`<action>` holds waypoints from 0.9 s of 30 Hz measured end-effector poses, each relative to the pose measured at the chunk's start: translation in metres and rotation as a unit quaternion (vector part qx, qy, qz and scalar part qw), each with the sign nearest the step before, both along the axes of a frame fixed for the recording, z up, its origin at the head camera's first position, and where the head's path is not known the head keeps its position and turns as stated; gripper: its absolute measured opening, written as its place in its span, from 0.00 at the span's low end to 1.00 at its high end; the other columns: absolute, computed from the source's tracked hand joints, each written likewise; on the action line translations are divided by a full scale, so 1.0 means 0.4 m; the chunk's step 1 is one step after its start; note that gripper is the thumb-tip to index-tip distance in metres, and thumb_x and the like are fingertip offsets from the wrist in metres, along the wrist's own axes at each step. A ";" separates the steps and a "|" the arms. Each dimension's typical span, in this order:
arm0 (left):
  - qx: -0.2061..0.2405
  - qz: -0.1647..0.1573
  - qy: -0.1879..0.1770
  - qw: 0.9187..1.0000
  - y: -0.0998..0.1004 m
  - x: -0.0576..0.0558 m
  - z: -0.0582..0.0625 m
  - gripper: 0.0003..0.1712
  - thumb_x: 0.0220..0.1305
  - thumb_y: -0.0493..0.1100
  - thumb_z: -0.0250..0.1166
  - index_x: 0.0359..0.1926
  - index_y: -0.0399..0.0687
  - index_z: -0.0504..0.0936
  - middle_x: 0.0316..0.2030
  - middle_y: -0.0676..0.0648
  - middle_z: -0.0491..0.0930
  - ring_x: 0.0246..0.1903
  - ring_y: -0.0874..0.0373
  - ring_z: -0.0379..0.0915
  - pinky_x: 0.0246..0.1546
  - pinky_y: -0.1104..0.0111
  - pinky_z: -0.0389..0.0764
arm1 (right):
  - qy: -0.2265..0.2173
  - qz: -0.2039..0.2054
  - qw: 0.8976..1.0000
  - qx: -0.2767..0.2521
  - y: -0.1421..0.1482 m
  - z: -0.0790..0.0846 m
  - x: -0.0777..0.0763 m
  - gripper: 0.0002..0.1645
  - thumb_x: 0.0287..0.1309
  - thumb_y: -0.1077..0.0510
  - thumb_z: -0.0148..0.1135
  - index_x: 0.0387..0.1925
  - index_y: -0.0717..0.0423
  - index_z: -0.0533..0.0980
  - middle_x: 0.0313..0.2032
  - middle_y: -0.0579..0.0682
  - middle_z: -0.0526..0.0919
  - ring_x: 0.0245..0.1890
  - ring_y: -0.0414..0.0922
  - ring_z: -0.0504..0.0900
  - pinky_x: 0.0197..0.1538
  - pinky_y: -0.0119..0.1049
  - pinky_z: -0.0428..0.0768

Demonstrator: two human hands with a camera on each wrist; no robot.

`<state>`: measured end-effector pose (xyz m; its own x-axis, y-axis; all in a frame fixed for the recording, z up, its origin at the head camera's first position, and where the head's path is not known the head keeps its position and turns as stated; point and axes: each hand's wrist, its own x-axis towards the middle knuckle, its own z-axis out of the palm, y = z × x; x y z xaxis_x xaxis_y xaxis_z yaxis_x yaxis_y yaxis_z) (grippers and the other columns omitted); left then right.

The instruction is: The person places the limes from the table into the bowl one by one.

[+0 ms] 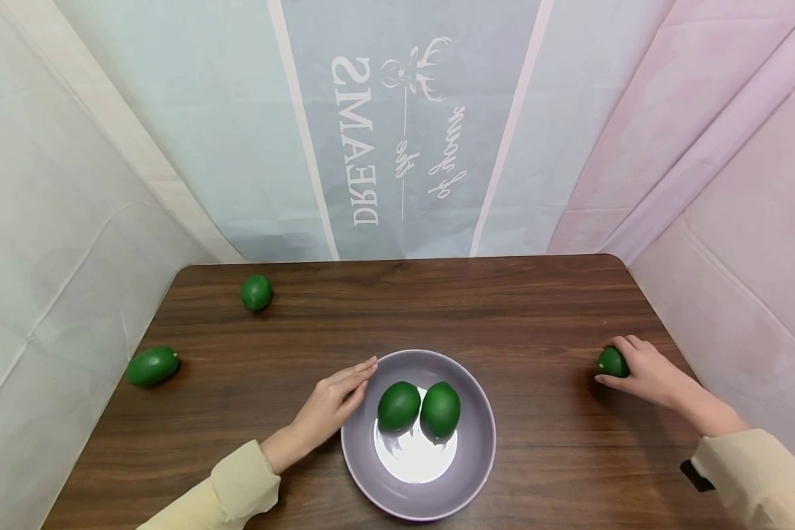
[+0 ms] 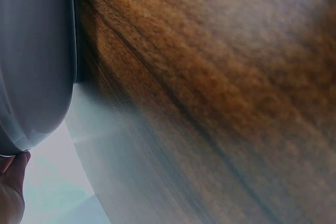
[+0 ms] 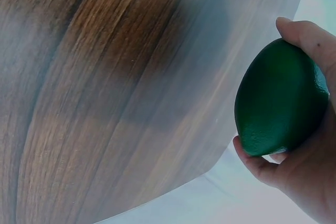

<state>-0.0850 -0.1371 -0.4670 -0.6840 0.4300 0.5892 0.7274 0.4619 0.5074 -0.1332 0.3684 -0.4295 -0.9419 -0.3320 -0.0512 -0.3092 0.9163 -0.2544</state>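
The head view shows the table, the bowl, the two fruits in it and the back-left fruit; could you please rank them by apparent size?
1. Table
2. Bowl
3. Left fruit and right fruit in the bowl: too alike to rank
4. Back-left fruit, though farther from the camera

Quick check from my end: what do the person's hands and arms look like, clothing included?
The left hand and right hand are gloveless. The left sleeve and right sleeve are pale yellowish cream. A small black object shows beside the right cuff.
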 end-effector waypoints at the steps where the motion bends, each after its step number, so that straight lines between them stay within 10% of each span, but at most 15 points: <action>1: 0.000 0.000 0.000 1.000 0.000 0.000 0.000 0.18 0.54 0.28 0.60 0.48 0.31 0.78 0.51 0.39 0.76 0.50 0.50 0.74 0.53 0.79 0.68 | 0.001 0.001 1.000 0.000 -0.002 0.001 0.000 0.33 0.42 0.47 0.71 0.42 0.66 0.69 0.34 0.60 0.71 0.31 0.55 0.72 0.25 0.44 0.74; 27: -0.003 0.005 -0.010 1.000 0.003 0.000 0.010 0.17 0.55 0.29 0.59 0.49 0.31 0.78 0.51 0.39 0.76 0.51 0.51 0.74 0.54 0.80 0.67 | 0.026 0.036 0.999 0.003 -0.049 0.022 -0.002 0.33 0.40 0.48 0.72 0.43 0.65 0.70 0.35 0.58 0.72 0.32 0.54 0.73 0.27 0.45 0.75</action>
